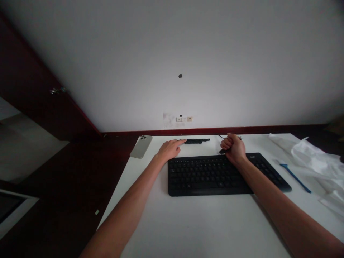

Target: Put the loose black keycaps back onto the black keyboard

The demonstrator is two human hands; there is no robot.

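A black keyboard (206, 175) lies on the white table, its keys facing up. Behind it, small black pieces that look like keycaps (196, 141) form a row near the far table edge. My left hand (170, 148) rests beyond the keyboard's left corner, index finger stretched to the row's left end and the other fingers loosely bent. Over the keyboard's back edge, my right hand (233, 147) is closed in a fist. A small black piece (222, 152) shows beneath its fingers; its exact kind is unclear. A thin dark cable (220, 137) runs behind this hand.
A pale phone (141, 147) lies face down at the table's far left corner. To the right are a blue slender tool (295, 178) and crumpled white plastic sheeting (311, 154). Wall sockets (184, 119) sit beyond the table, and a dark red door (34, 79) stands at left.
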